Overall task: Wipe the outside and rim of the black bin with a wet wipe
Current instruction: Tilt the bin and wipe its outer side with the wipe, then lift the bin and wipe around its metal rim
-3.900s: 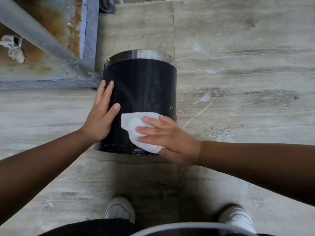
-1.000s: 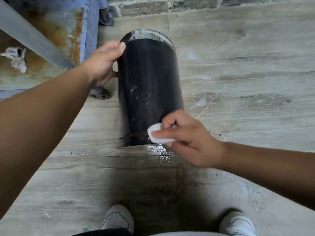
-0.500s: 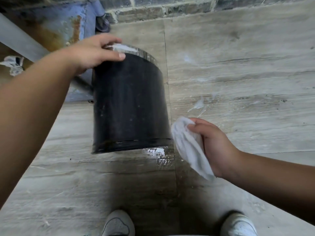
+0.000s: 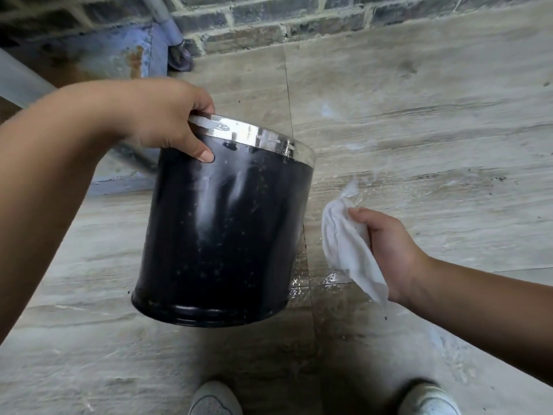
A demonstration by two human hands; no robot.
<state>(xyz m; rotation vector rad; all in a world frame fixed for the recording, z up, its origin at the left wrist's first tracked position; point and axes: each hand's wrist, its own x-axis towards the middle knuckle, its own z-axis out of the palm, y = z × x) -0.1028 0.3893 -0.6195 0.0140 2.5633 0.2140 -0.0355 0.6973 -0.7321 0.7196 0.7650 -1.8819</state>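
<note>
One glossy black cylindrical bin (image 4: 223, 229), left hand (image 4: 167, 118) gripping its silvery, possibly metal rim (image 4: 254, 136), right hand (image 4: 386, 250) clutching crumpled white wipe (image 4: 347, 247).

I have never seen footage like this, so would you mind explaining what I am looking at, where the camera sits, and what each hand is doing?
There is no machine here: a person wears a wide-angle camera on the head, looking forward and down, so you see their own arms and, at the bottom edge, their white shoes. The left hand grips the shiny metal rim of the black bin, thumb pressed on its outer wall, holding it tilted. The right hand holds a white wet wipe just beside the bin, not touching it. Below lies a grey tiled floor with a wet patch near the bin's base; a brick wall runs along the top.
</note>
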